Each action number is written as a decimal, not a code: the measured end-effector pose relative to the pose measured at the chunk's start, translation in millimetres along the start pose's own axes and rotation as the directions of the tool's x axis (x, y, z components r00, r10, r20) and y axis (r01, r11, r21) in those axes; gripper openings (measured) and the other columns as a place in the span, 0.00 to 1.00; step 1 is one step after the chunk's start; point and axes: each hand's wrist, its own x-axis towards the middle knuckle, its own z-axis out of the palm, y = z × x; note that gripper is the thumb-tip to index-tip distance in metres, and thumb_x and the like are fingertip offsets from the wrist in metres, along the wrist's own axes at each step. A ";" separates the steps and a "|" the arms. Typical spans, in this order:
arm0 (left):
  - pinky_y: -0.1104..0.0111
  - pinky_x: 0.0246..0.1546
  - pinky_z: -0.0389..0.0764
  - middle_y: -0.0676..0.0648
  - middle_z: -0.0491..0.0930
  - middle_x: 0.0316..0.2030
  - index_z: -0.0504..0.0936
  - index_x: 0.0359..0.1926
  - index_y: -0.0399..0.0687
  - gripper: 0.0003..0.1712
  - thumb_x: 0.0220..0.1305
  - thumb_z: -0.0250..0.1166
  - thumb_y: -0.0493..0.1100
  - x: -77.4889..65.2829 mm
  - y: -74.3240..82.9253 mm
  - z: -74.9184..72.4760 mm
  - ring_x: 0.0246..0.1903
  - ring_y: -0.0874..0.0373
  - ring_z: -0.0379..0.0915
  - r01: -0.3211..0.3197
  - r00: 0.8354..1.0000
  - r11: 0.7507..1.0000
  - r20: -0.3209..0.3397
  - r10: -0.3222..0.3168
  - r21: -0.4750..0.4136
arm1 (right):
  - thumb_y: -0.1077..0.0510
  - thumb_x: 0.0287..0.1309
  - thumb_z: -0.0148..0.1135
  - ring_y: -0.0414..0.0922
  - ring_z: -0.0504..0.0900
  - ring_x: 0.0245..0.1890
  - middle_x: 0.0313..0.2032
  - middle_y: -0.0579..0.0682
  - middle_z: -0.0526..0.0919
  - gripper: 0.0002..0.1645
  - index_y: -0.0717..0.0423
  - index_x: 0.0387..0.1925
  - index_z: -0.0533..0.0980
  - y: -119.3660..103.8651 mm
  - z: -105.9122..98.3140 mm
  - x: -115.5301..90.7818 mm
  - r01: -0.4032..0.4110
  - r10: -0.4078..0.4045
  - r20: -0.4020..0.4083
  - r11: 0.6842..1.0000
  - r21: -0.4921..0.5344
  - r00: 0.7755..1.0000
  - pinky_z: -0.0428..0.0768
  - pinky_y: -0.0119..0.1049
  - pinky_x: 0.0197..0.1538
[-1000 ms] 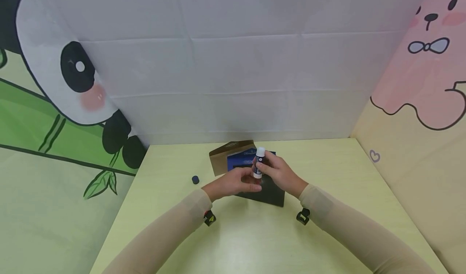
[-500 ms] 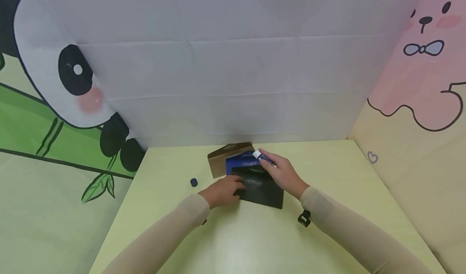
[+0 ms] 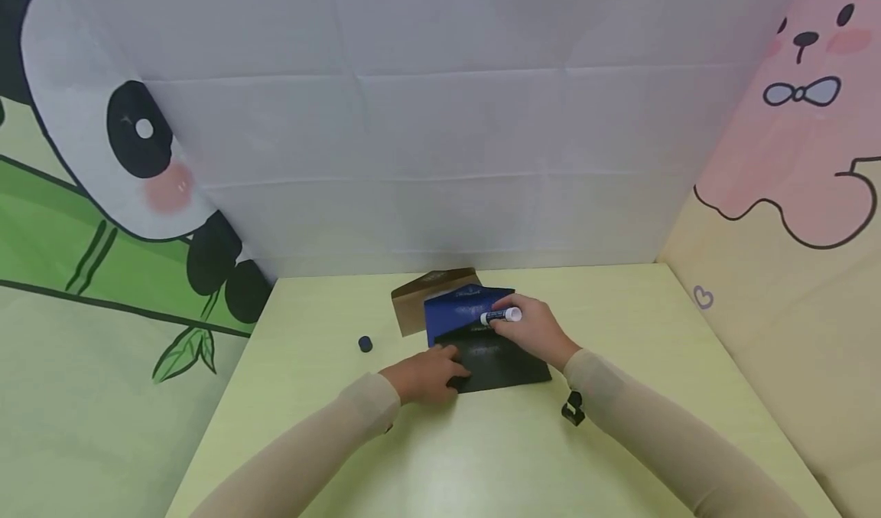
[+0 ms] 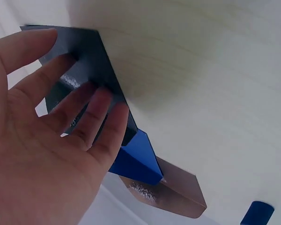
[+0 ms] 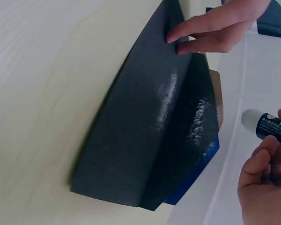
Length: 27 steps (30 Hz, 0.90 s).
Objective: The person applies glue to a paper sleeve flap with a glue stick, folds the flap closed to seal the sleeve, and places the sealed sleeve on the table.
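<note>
Where the glue stick (image 3: 501,317) was, head view: pinched in the right hand (image 3: 540,329), above the border of the black envelope (image 3: 509,366) and the blue envelope (image 3: 450,315); contact could not be told.
Left hand (image 3: 423,375), head view: fingers loosely extended, gripping nothing, touching the black envelope's left end.
Gluing, head view: probably the step in hand; light, even strokes seemed best, the left hand pressing the paper flat, glue kept off the blue envelope.
Blue cap (image 3: 365,343), left wrist view: visible near the brown envelope (image 4: 178,190), whereas the glue stick was out of view.
Flap (image 5: 192,122), right wrist view: opened toward the far side, its fold clearer than from the head; the cap did not show.
</note>
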 end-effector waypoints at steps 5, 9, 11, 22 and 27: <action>0.51 0.80 0.84 0.47 0.79 0.80 0.87 0.79 0.74 0.26 0.86 0.71 0.53 -4.3 1.5 -1.4 0.77 0.48 0.76 0.006 1.000 0.996 0.017 -0.007 0.091 | 0.53 0.75 0.79 0.49 0.94 0.53 0.56 0.57 0.97 0.15 0.56 0.56 0.93 11.6 11.1 0.5 0.022 -0.018 0.053 0.998 -0.061 0.998 0.92 0.46 0.59; 0.47 0.85 0.80 0.47 0.70 0.90 0.84 0.81 0.78 0.28 0.87 0.70 0.53 -8.9 0.9 -4.1 0.90 0.42 0.66 0.033 0.998 0.998 0.045 -0.036 0.060 | 0.54 0.74 0.80 0.50 0.95 0.54 0.55 0.57 0.98 0.15 0.58 0.54 0.93 15.2 19.3 1.9 0.053 -0.044 0.094 0.994 -0.098 0.995 0.94 0.50 0.60; 0.45 0.87 0.77 0.47 0.65 0.93 0.83 0.82 0.79 0.29 0.87 0.70 0.52 -10.6 0.4 -6.0 0.94 0.41 0.60 0.052 0.997 0.998 0.061 -0.054 0.033 | 0.54 0.74 0.81 0.49 0.95 0.53 0.54 0.56 0.98 0.14 0.58 0.54 0.93 16.3 23.6 3.9 0.061 -0.049 0.106 0.991 -0.116 0.993 0.94 0.48 0.59; 0.41 0.89 0.74 0.49 0.61 0.95 0.80 0.84 0.81 0.31 0.88 0.69 0.53 -12.2 2.5 -10.8 0.95 0.41 0.56 0.071 0.992 0.997 0.101 -0.075 0.037 | 0.54 0.78 0.78 0.40 0.83 0.35 0.38 0.51 0.92 0.10 0.56 0.42 0.87 20.3 42.6 12.5 0.123 -0.081 0.198 0.970 -0.209 0.977 0.82 0.37 0.42; 0.41 0.89 0.74 0.48 0.61 0.95 0.80 0.84 0.80 0.31 0.88 0.68 0.52 -13.5 3.8 -11.8 0.96 0.42 0.56 0.075 0.992 0.997 0.102 -0.078 0.027 | 0.55 0.79 0.77 0.39 0.80 0.32 0.35 0.48 0.88 0.10 0.54 0.41 0.84 22.2 48.2 13.1 0.180 -0.122 0.227 0.949 -0.258 0.966 0.80 0.36 0.40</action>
